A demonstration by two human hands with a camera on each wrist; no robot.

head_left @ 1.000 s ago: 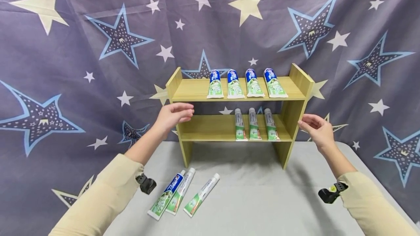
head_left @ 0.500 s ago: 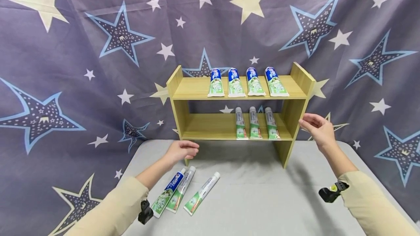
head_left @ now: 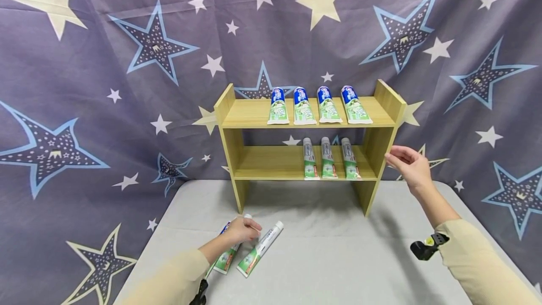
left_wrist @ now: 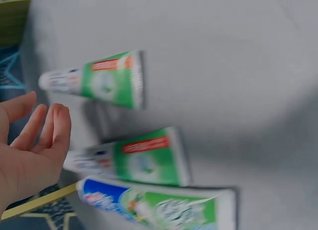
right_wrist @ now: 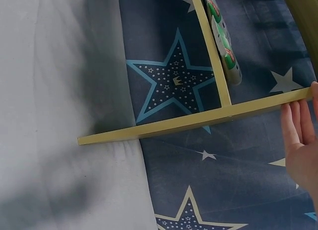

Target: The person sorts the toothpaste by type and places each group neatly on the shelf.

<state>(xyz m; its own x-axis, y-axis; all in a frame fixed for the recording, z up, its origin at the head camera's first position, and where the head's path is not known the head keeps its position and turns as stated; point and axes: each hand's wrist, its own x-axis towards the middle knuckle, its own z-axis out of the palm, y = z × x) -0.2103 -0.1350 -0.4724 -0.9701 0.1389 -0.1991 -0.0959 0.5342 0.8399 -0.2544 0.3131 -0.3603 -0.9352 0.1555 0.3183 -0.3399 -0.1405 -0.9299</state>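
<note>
My left hand (head_left: pixel 243 230) hovers at the loose toothpaste tubes on the table, fingers loosely bent and nothing between them. In the left wrist view, a silver-and-green toothpaste tube (left_wrist: pixel 107 83) lies just past its fingertips. A second silver-and-green tube (left_wrist: pixel 144 160) and a blue-and-green toothpaste tube (left_wrist: pixel 164 202) lie side by side below. From the head view, the hand and forearm partly hide these two. My right hand (head_left: pixel 410 168) holds the right side panel of the wooden shelf (head_left: pixel 383 154), thumb at its front edge and fingers along its outer face (right_wrist: pixel 293 123).
On the top board (head_left: pixel 247 113) lies a row of several blue-and-green tubes (head_left: pixel 302 107). The lower board (head_left: pixel 271 161) bears three silver-and-green tubes (head_left: pixel 327 158) toward its right side. A grey cloth covers the table (head_left: pixel 330 258), and a star-patterned curtain (head_left: pixel 127 131) hangs behind.
My left hand has come down from beside the shelf's left panel to the loose tubes on the table. The right hand keeps its place on the right panel.
</note>
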